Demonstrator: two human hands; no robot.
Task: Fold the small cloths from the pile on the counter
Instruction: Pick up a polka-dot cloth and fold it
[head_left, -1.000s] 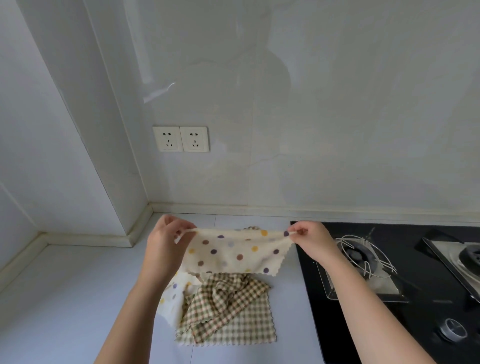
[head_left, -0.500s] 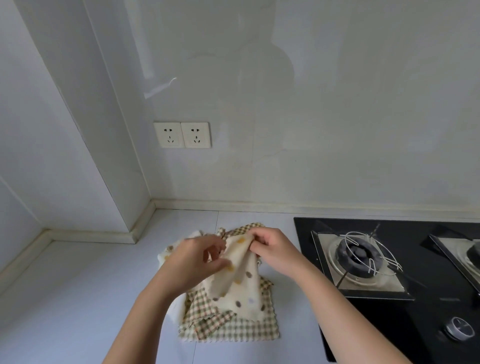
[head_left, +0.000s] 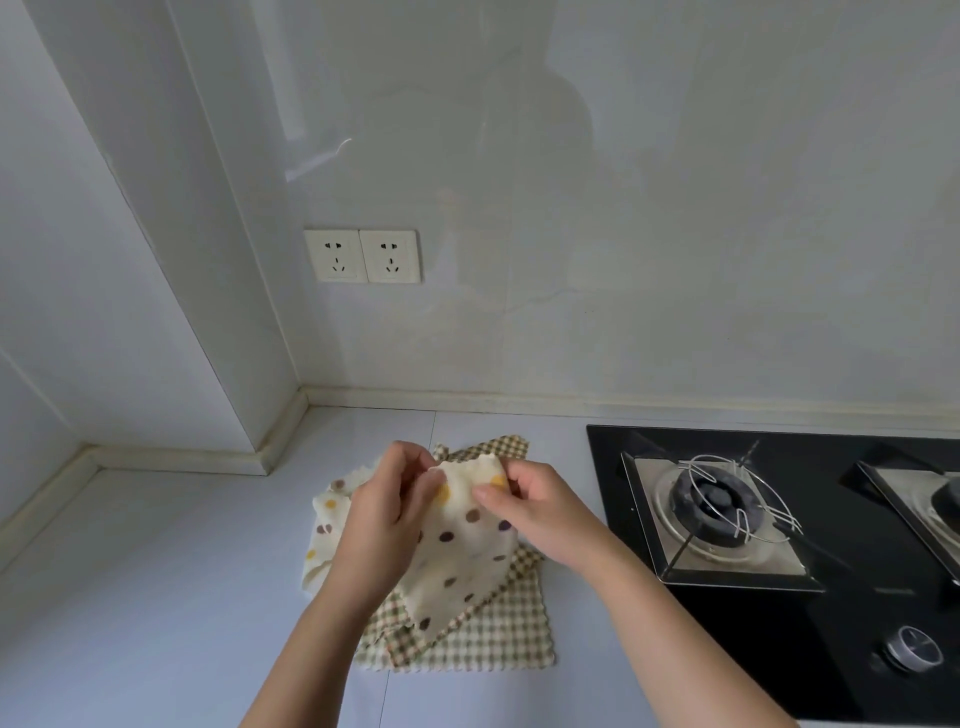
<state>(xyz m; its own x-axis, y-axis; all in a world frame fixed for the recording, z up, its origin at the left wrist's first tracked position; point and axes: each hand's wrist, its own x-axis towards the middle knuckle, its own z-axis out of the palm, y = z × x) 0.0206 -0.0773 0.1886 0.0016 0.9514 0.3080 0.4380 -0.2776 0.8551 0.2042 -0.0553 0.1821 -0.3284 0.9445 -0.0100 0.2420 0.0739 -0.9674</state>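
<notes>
1. Above the pile of checked cloths (head_left: 493, 639) on the worktop (head_left: 156, 597), a dotted cloth (head_left: 457, 566) is hanging from both hands.
2. Left hand (head_left: 384, 525) is pinching its top edge, fingers curled.
3. Right hand (head_left: 540, 519) is pinching the same edge, just beside the left.
4. A hob (head_left: 779, 649) is sitting right of the pile.

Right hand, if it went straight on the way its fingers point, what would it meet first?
The right hand points left: likely the left hand, just past the dotted cloth both pinch; depth unclear.

cloth pile (head_left: 467, 631) on counter (head_left: 156, 597), stove (head_left: 779, 519) right
</notes>
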